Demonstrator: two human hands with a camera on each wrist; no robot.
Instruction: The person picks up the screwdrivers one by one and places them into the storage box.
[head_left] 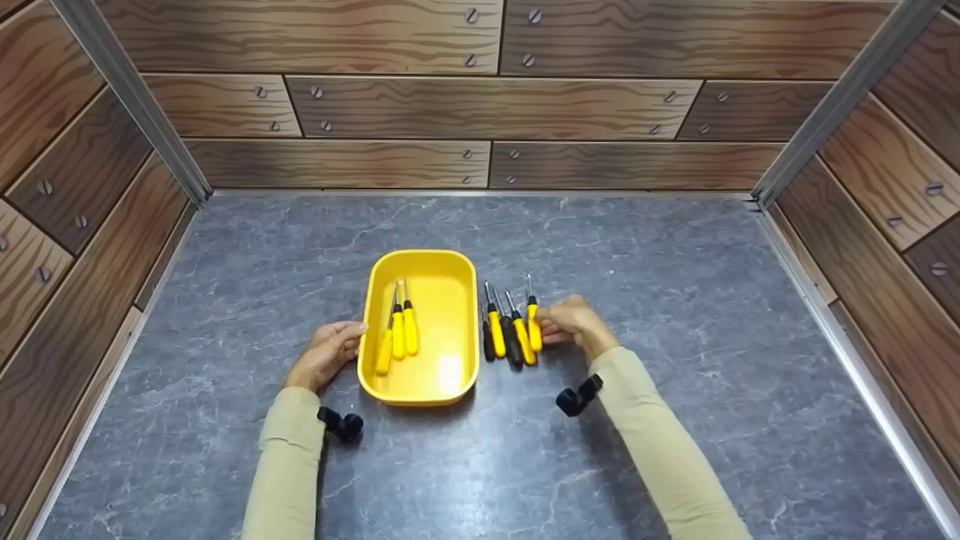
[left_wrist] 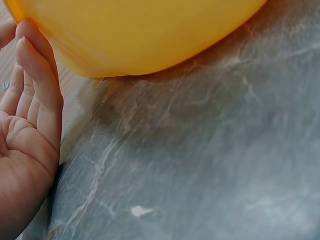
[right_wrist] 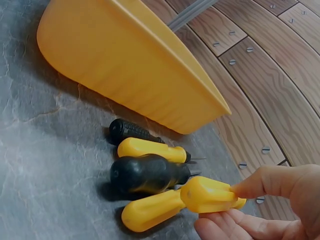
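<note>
A yellow plastic bin [head_left: 466,330] stands on the table, and my left hand [head_left: 330,351] pinches its left rim between thumb and fingers. Inside it, toward the left, lie three screwdrivers with yellow handles [head_left: 410,334]. My right hand [head_left: 574,321] pinches a yellow screwdriver [right_wrist: 207,194] by its handle, just right of the bin. Below that handle, in the right wrist view, another yellow screwdriver [right_wrist: 150,211] lies on the table. Next to it are a thick black screwdriver [right_wrist: 145,175], a yellow one [right_wrist: 147,149] and a smaller black one [right_wrist: 131,131].
The grey marbled tabletop [head_left: 675,262] is bounded by wood-patterned panels [head_left: 480,105] at the back and both sides. Metal strips [head_left: 847,360] run along its edges. A small black camera [head_left: 341,424] is strapped to each sleeved wrist.
</note>
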